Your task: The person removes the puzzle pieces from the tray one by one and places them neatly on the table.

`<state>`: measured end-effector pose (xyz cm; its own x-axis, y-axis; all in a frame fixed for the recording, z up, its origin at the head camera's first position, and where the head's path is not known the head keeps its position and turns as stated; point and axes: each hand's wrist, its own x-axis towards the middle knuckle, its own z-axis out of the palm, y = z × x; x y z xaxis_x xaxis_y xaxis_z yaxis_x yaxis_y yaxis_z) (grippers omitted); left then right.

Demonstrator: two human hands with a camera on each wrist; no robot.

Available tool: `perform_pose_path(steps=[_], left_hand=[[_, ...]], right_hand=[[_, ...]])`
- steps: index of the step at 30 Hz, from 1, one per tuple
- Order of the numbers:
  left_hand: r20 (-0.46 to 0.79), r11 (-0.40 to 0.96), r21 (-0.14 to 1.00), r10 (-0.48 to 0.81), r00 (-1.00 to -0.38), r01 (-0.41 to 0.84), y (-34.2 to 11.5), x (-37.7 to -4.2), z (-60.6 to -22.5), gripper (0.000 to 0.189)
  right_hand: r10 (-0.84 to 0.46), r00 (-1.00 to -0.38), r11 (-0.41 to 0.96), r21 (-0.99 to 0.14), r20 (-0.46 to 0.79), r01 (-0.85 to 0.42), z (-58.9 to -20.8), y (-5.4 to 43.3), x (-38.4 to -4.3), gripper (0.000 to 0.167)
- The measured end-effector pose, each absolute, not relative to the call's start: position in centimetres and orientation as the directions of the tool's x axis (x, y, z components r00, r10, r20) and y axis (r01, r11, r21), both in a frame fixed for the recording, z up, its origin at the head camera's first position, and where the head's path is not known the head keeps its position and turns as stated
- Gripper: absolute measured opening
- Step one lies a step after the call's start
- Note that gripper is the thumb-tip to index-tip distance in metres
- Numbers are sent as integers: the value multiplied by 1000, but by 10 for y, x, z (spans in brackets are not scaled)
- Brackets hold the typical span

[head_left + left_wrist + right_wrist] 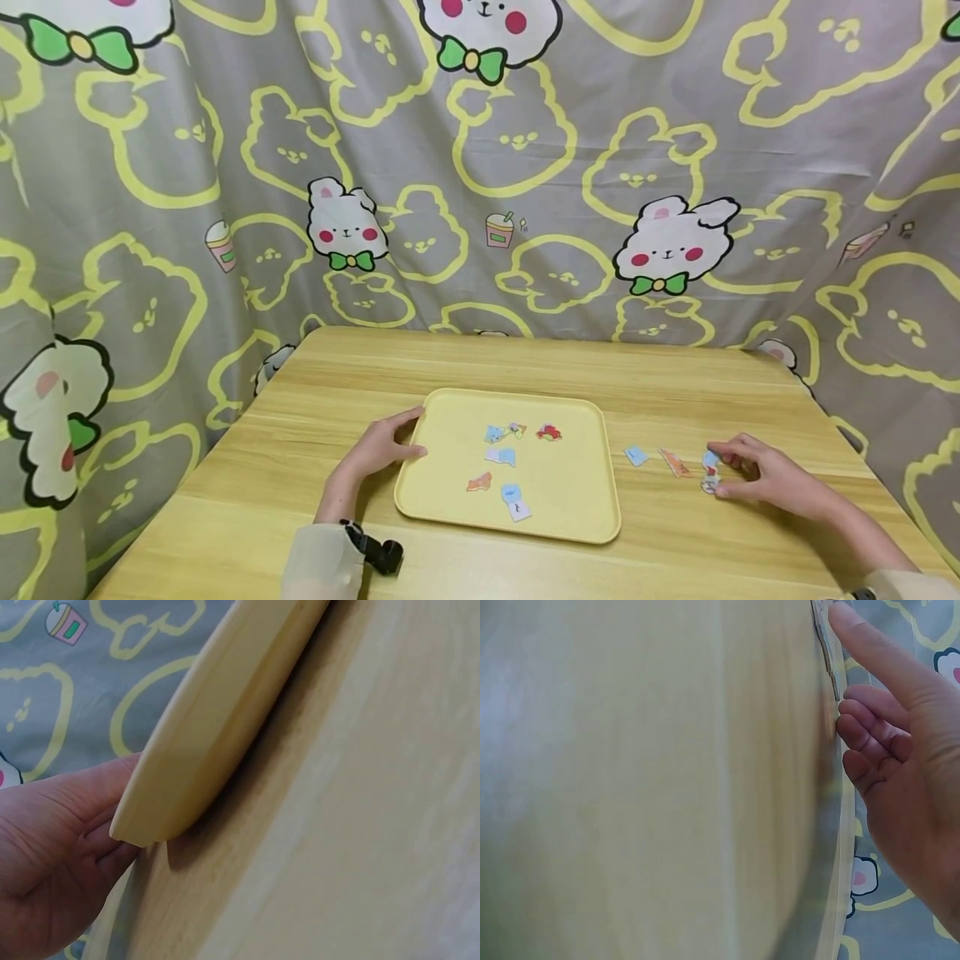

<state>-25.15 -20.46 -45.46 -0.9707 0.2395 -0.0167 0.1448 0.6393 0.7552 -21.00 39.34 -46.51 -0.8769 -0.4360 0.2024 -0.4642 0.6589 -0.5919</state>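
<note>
Wood-grained table (360, 367) below, I remotely watch the nearer right hand (768, 475) pinch a blue-and-grey picture cutout (709, 479) right of the yellow tray (562, 496), long axis roughly along its side, while the unclenched left hand (379, 446) touches its left rim.

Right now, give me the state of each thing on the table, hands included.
Yellow tray: resting on the table.
Pieces on the tray: lying spread out.
Blue piece right of the tray: lying uncovered.
Orange piece beside it: lying uncovered.
Left hand: touching the tray's left edge.
Right hand: touching the rightmost pieces; grip unclear.
Rightmost pieces: partly hidden by that hand.
</note>
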Motion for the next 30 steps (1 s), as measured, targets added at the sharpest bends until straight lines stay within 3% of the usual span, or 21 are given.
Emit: perform_pose_path(steps=[7, 17, 30], left_hand=[[-17, 640, 754, 245, -969, 148, -207, -251, -455, 72], [-17, 639, 753, 261, -965, 159, -209, -254, -453, 73], [-25, 645, 748, 261, -965, 155, -208, -253, -454, 73]], right_hand=[[-413, -880, 671, -576, 233, -467, -462, 391, -210, 53], [-269, -927, 703, -605, 261, -374, -455, 377, -210, 49], [-303, -892, 649, -613, 334, -450, -455, 340, -222, 47]])
